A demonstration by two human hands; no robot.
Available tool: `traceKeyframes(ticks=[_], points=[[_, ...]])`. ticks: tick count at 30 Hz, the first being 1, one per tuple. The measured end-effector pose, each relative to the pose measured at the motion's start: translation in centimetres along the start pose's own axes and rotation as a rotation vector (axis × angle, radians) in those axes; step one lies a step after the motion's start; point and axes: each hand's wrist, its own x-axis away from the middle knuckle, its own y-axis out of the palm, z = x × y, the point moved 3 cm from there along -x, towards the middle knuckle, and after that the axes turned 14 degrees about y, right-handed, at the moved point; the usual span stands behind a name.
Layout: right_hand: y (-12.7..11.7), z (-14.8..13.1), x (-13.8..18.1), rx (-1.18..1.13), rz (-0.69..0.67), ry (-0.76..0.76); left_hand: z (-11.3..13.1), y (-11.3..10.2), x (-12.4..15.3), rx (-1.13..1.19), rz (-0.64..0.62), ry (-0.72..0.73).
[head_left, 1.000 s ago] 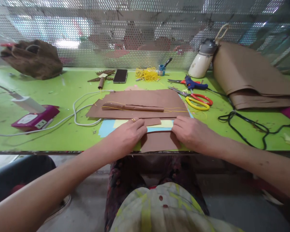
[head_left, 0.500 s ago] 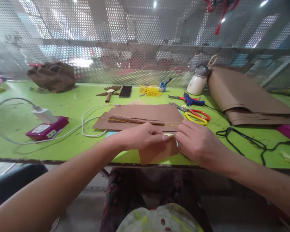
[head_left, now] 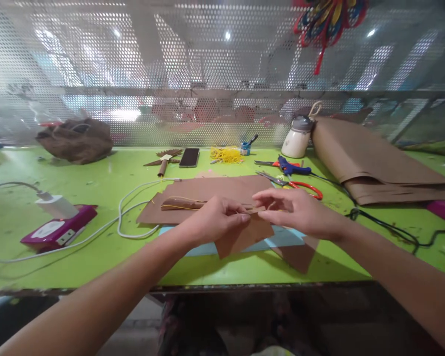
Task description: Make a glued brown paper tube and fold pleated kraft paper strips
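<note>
My left hand point(head_left: 215, 218) pinches the upper edge of a small brown paper piece point(head_left: 239, 238), which hangs tilted toward me above the table's front. At that piece's upper right corner is my right hand point(head_left: 300, 211), its thumb and fingers apart. Behind them, a long rolled brown paper strip point(head_left: 180, 203) with thin yellow string lies on a large brown paper sheet point(head_left: 218, 185). Light blue paper point(head_left: 287, 237) shows below the hands, with another brown paper piece point(head_left: 300, 254) partly under it. Scissors point(head_left: 306, 189) with red and yellow handles rest just beyond my right hand.
A blue glue gun point(head_left: 292, 167), yellow shredded strands point(head_left: 226, 155), a phone point(head_left: 189, 157) and a small blue jar point(head_left: 245, 148) stand or lie at the back. Folded brown paper point(head_left: 374, 158) leans by a white bottle point(head_left: 297, 141). A purple power strip point(head_left: 59, 232) with white cable is left.
My right hand has loosened, its fingers now spread beside the paper's edge. The held piece has lifted and tilted, uncovering more blue paper. The whole view has shifted upward.
</note>
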Motion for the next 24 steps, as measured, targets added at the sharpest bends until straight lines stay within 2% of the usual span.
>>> traceKeyframes(ticks=[2, 6, 11, 18, 24], points=[[0.5, 0.3, -0.7, -0.058, -0.015, 0.063, -0.1, 0.0, -0.2, 0.023, 0.011, 0.02], [1.2, 1.1, -1.5, -0.149, 0.039, 0.105, -0.2, 0.1, -0.4, 0.06, 0.023, 0.007], [1.2, 1.9, -1.8, -0.269, -0.046, 0.124, -0.2, 0.2, -0.3, 0.151, -0.001, 0.002], [1.4, 2.4, -2.3, -0.332, -0.059, 0.147, -1.1, 0.5, -0.4, 0.159, -0.006, 0.013], [2.1, 1.6, -2.1, -0.307, 0.04, 0.139, -0.8, 0.7, -0.4, 0.183, 0.026, -0.007]])
